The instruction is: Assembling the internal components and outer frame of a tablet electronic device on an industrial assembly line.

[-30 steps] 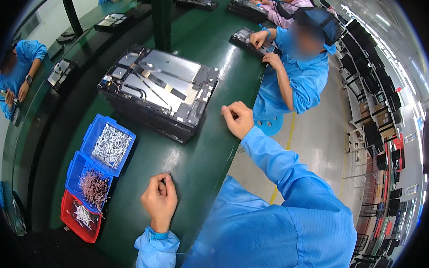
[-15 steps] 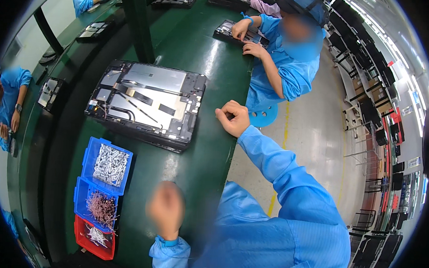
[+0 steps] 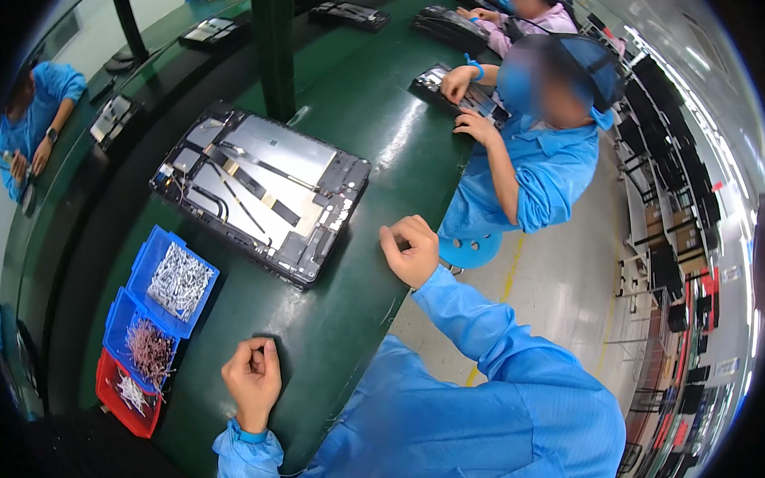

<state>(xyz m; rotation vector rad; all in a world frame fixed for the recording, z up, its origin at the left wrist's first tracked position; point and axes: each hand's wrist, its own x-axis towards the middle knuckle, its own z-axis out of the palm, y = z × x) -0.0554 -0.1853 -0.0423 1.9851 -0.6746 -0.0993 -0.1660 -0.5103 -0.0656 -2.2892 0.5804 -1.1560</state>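
My left hand (image 3: 254, 381) is just above or on the green table, to the right of the small-parts bins. Its fingers are curled, with the thumb pressed against them. Whether something small is inside cannot be seen. By the table's right edge, my right hand (image 3: 412, 250) makes a loose fist, with nothing showing in it. An opened flat electronic device (image 3: 271, 163), with metal plates, black flex cables and thin wires, lies beyond both hands. Neither hand touches it. Its thick dark side suggests several stacked units.
Left of my left hand stand a blue bin (image 3: 196, 315) of whitish parts, a second blue bin (image 3: 117, 314) of reddish-brown wiry pieces, and a red bin (image 3: 106, 381) of white strips. A green post (image 3: 273, 58) rises behind the device. A co-worker (image 3: 544, 186) works beyond my right hand.
The view has turned, shifting the bins left and the co-worker right. My left hand, blurred before, is now sharp. My right hand remains curled by the table edge.
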